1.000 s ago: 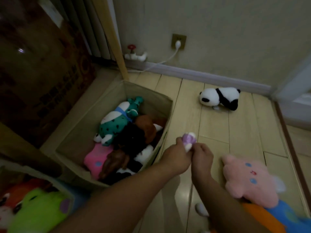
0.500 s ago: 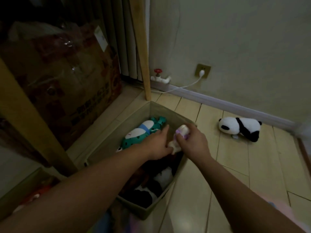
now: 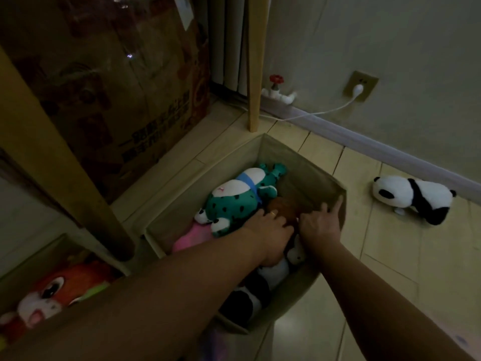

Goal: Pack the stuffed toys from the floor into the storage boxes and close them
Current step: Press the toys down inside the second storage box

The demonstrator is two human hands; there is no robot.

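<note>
While both hands reach down into the box (image 3: 263,152), neither grip holds a toy that I can see. Fingers of the left hand (image 3: 268,225) lie flat and spread on a brown toy (image 3: 282,205), pressing it down. The right hand (image 3: 320,225) is beside it, fingers loose and straight, with one fingertip up by the box's wall.

Just left of the hands in the box lies a green frog (image 3: 234,201), with a pink toy (image 3: 192,237) under it. A black and white toy (image 3: 260,282) sits at the near end of the box.

A panda (image 3: 413,198) lies on the floor, well right of the box. It is not packed.

I think the box is nearly full. If the toys spring back up when the hands let go, it may not close.
</note>
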